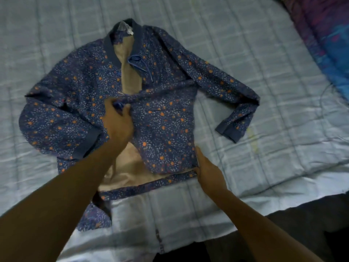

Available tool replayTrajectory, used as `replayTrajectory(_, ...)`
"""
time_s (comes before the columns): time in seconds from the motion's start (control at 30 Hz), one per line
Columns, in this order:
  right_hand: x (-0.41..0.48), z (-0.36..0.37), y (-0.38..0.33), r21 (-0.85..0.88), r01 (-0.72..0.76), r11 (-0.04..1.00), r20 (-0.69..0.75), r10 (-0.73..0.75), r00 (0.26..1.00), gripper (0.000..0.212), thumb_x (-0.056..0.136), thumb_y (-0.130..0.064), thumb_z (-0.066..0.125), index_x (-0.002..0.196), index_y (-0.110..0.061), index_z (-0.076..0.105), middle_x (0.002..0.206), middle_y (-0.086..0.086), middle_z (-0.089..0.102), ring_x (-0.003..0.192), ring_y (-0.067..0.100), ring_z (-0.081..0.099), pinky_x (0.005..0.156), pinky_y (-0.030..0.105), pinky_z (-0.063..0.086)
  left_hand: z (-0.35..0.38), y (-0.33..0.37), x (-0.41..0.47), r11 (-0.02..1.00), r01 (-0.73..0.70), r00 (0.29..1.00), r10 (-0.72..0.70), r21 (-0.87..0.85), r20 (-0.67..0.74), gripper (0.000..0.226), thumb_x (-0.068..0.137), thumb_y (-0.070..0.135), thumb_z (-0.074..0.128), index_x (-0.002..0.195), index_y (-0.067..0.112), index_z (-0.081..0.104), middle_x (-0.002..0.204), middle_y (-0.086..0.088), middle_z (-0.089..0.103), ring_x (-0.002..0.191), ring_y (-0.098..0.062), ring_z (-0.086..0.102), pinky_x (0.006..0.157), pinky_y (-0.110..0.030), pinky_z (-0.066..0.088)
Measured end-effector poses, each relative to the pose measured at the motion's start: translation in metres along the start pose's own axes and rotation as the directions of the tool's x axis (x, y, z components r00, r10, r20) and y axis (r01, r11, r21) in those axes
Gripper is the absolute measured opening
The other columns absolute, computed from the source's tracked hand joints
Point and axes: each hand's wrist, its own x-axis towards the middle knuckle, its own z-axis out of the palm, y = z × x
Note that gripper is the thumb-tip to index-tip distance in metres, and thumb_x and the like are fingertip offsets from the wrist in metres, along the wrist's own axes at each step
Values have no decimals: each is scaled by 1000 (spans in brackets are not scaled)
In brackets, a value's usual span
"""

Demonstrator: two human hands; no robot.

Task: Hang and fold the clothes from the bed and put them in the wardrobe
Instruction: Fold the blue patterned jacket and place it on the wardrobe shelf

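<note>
A dark blue jacket [162, 120] with small orange and white flecks lies spread on the bed, collar away from me and its beige lining showing at the open front. Both sleeves are bent inward. My left hand [118, 121] pinches the edge of the right front panel near the middle of the chest. My right hand [207, 171] grips the bottom hem at the jacket's right corner. A corner of the left front panel hangs over the near bed edge.
The bed [264, 76] is covered by a pale blue quilted spread. A purple and blue patterned pillow or blanket [328, 35] lies at the far right. The dark floor [311, 220] shows past the bed's near right edge.
</note>
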Motion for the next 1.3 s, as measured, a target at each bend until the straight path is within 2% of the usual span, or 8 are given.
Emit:
replayTrajectory(0.17, -15, 2, 15, -422, 38, 906, -80, -79, 994, 82, 60, -4, 76, 137, -11, 49, 64, 6, 57, 49, 24, 55, 42, 28, 38, 4, -32, -25, 942, 315, 929, -280, -117, 242, 71, 94, 40, 53, 145, 7, 15, 130, -14, 50, 115, -31, 52, 91, -36, 41)
replayTrajectory(0.27, -16, -1, 11, -280, 51, 959, -162, -99, 982, 58, 78, -19, 58, 135, -13, 47, 92, 13, 57, 71, 32, 59, 57, 37, 48, 7, -37, -68, 898, 440, 879, -429, -8, 206, 78, 88, 40, 63, 143, 3, 21, 144, -20, 34, 129, -36, 39, 98, -32, 33)
replayTrajectory(0.37, -3, -3, -15, 52, 50, 997, -200, -39, 979, 65, 82, -28, 48, 144, -17, 31, 126, 14, 44, 96, 32, 53, 79, 41, 49, 13, -44, -93, 854, 511, 856, -494, -99, 153, 79, 80, 30, 73, 138, 4, 27, 139, -20, 37, 122, -36, 44, 93, -34, 41)
replayTrajectory(0.57, 7, 17, -28, 380, -116, 918, -145, 183, 972, 79, 88, -39, 60, 151, -20, 15, 142, 15, 38, 126, 33, 42, 103, 47, 39, -6, -63, -114, 712, 699, 524, -441, -72, 729, 30, 83, -2, 66, 111, 6, 60, 96, -7, 70, 73, -18, 66, 55, -28, 56)
replayTrajectory(0.73, -11, 16, -26, 118, -151, 981, -243, 176, 954, 52, 99, -39, 41, 148, -24, 31, 99, 18, 68, 85, 36, 64, 70, 39, 49, -12, -82, -102, 750, 618, 716, -413, -235, 563, 13, 95, 10, 54, 102, 16, 63, 95, -7, 70, 78, -31, 66, 54, -41, 57)
replayTrajectory(0.9, -36, 18, -24, -336, -207, 919, 19, 226, 974, 60, 98, -53, 24, 150, -23, 18, 103, 11, 65, 92, 30, 62, 73, 36, 47, -7, -100, -121, 895, 87, 790, -329, 437, 518, 21, 91, 22, 53, 106, 7, 57, 104, -16, 66, 96, -36, 61, 73, -34, 45)
replayTrajectory(1.07, -19, 3, -37, -275, 15, 961, -160, -62, 985, 65, 92, -46, 49, 144, -12, 31, 125, 18, 47, 103, 36, 52, 83, 46, 48, -36, -92, -102, 925, -77, 966, -24, 372, 258, 27, 95, 29, 45, 116, 13, 51, 103, -12, 63, 94, -34, 59, 72, -39, 47)
replayTrajectory(1.3, 36, 8, -110, -239, 261, 935, -82, -287, 954, 48, 91, -23, 57, 135, -8, 47, 120, 17, 52, 108, 35, 50, 90, 47, 42, -85, -133, -61, 715, -348, 933, 205, 607, 295, 48, 83, 38, 51, 120, 8, 52, 114, -18, 53, 102, -37, 51, 84, -48, 42)
